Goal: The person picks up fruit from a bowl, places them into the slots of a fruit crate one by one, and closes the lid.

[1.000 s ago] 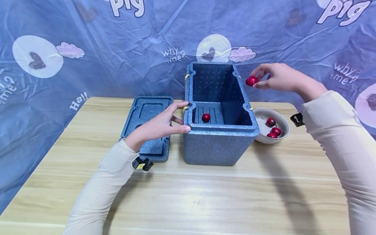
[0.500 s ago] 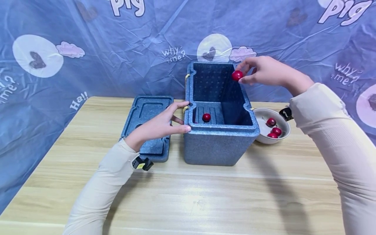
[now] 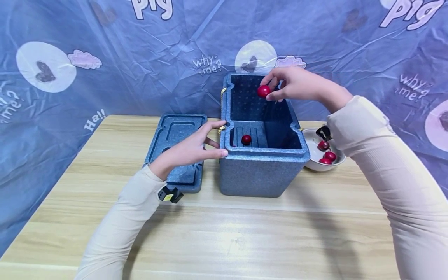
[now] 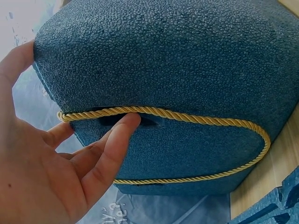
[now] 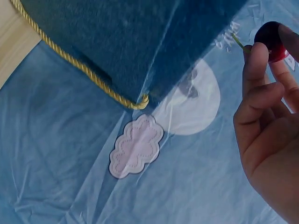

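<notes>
My right hand pinches a dark red cherry between thumb and fingertips, above the opening of a grey-blue foam box. In the right wrist view, a green stem sticks out from that cherry. Inside the box, another cherry lies on the ridged floor; a sliver of red shows by the near left wall. My left hand is spread against the box's left side, with thumb and a fingertip at the rim. In the left wrist view, one finger touches the yellow rope handle.
Right of the box stands a pale bowl with cherries in it, partly behind my right wrist camera. The box's lid lies left on the wooden table, partly under my left hand. A blue printed cloth hangs behind.
My right hand has carried the cherry leftward from beyond the box's right rim to over its opening. The left hand stays where it was on the box.
</notes>
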A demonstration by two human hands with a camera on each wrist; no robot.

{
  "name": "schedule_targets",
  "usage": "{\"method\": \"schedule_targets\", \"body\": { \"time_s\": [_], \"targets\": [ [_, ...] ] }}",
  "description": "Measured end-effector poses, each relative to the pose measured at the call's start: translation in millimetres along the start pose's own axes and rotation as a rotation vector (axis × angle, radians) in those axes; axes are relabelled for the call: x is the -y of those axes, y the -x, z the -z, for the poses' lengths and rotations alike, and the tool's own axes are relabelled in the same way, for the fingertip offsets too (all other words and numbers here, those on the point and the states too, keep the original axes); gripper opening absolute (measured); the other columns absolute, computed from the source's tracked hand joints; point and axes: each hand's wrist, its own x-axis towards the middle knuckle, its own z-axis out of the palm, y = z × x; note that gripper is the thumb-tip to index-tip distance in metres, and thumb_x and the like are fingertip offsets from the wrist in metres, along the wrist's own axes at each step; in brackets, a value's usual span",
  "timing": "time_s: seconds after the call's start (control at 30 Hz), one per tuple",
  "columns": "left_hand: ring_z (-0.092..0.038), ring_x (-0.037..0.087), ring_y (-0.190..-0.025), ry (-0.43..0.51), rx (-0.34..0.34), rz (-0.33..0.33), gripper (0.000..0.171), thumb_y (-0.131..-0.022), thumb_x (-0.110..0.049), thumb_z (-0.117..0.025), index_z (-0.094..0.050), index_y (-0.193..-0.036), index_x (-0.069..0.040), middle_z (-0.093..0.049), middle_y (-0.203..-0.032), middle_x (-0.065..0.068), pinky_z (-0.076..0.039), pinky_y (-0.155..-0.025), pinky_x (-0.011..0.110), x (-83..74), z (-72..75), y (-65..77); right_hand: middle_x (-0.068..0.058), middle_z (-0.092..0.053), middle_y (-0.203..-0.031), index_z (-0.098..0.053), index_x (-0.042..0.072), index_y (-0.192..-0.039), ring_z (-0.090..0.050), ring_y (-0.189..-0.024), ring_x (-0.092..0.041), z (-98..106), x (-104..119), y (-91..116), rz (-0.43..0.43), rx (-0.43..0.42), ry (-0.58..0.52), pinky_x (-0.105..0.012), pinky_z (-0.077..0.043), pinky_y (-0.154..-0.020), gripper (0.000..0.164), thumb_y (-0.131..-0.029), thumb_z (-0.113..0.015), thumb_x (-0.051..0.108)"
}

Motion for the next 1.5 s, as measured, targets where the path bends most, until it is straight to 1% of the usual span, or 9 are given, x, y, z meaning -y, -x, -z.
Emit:
{"method": "schedule_targets", "body": {
  "time_s": [0.13, 0.37, 0.53, 0.7, 0.93, 1.1, 1.3, 1.37, 1.5],
  "targets": [
    [-0.058, 0.016, -0.12, 0.0, -0.002, -0.001, 0.081, -0.087, -0.048, -0.067, -0.019, -0.151, -0.039, -0.014, -0.16, -0.001, -0.051, -0.088, 0.039, 0.5, 0.0, 0.0, -0.017, -0.063, -0.116, -0.055, 0.006, -0.126, -0.068, -0.089, -0.022, -7, 3, -2, -0.006, 0.047, -0.017, -0.021, -0.05, -0.071, 0.037, -0.092, -0.064, 0.014],
    [-0.058, 0.017, -0.119, -0.002, 0.001, -0.008, 0.082, -0.086, -0.05, -0.066, -0.019, -0.151, -0.038, -0.014, -0.16, 0.0, -0.051, -0.087, 0.039, 1.0, 0.2, 0.0, -0.015, -0.065, -0.116, -0.056, 0.009, -0.126, -0.067, -0.081, -0.015, -23, 8, -5, 0.012, 0.128, -0.002, -0.026, -0.049, -0.07, 0.035, -0.092, -0.063, 0.016],
    [-0.058, 0.018, -0.119, 0.0, 0.0, -0.021, 0.08, -0.087, -0.045, -0.067, -0.019, -0.151, -0.036, -0.015, -0.159, 0.002, -0.052, -0.086, 0.038, 0.2, 0.1, 0.1, -0.013, -0.066, -0.112, -0.057, 0.009, -0.124, -0.065, -0.082, -0.018, -34, 9, -8, 0.029, 0.176, 0.029, -0.028, -0.048, -0.069, 0.033, -0.092, -0.063, 0.016],
    [-0.058, 0.019, -0.119, 0.004, 0.004, -0.023, 0.079, -0.089, -0.04, -0.067, -0.019, -0.152, -0.036, -0.014, -0.16, 0.003, -0.052, -0.086, 0.038, -1.5, 0.0, 1.0, -0.009, -0.067, -0.107, -0.059, 0.012, -0.12, -0.061, -0.078, -0.017, -41, 8, -9, 0.046, 0.189, 0.061, -0.029, -0.045, -0.067, 0.03, -0.091, -0.065, 0.016],
    [-0.058, 0.019, -0.12, 0.005, 0.001, -0.007, 0.079, -0.088, -0.041, -0.067, -0.019, -0.151, -0.037, -0.014, -0.16, 0.004, -0.052, -0.087, 0.039, -1.1, 0.3, 0.4, -0.008, -0.068, -0.103, -0.061, 0.012, -0.116, -0.057, -0.076, -0.015, -47, 6, -9, 0.084, 0.202, 0.08, -0.03, -0.042, -0.069, 0.027, -0.089, -0.067, 0.015],
    [-0.058, 0.019, -0.12, 0.012, 0.001, -0.004, 0.079, -0.088, -0.043, -0.067, -0.02, -0.151, -0.037, -0.014, -0.159, 0.004, -0.052, -0.086, 0.039, 0.2, 0.5, 0.2, -0.008, -0.067, -0.103, -0.061, 0.011, -0.115, -0.056, -0.075, -0.015, -51, 4, -9, 0.08, 0.221, 0.068, -0.03, -0.043, -0.068, 0.027, -0.089, -0.067, 0.012],
    [-0.058, 0.019, -0.12, 0.02, 0.002, -0.008, 0.08, -0.087, -0.045, -0.067, -0.019, -0.151, -0.037, -0.014, -0.159, 0.005, -0.052, -0.086, 0.039, 0.7, 0.8, 0.2, -0.01, -0.069, -0.107, -0.059, 0.008, -0.12, -0.063, -0.087, -0.017, -55, 3, -9, 0.065, 0.283, 0.065, -0.032, -0.048, -0.075, 0.031, -0.09, -0.065, 0.013],
    [-0.058, 0.019, -0.121, 0.02, 0.003, -0.005, 0.08, -0.087, -0.045, -0.067, -0.019, -0.151, -0.038, -0.014, -0.159, 0.004, -0.052, -0.086, 0.039, 0.6, 0.9, 0.5, -0.011, -0.07, -0.108, -0.058, 0.008, -0.122, -0.064, -0.092, -0.018, -55, 3, -10, 0.063, 0.292, 0.066, -0.033, -0.049, -0.078, 0.032, -0.091, -0.065, 0.013],
    [-0.057, 0.019, -0.121, 0.019, 0.005, -0.006, 0.08, -0.088, -0.042, -0.067, -0.018, -0.151, -0.038, -0.013, -0.16, 0.005, -0.052, -0.085, 0.039, 0.2, 1.2, 0.7, -0.01, -0.07, -0.108, -0.058, 0.008, -0.121, -0.064, -0.094, -0.019, -55, 3, -9, 0.057, 0.29, 0.059, -0.036, -0.05, -0.08, 0.032, -0.091, -0.065, 0.013]
  ]
}}
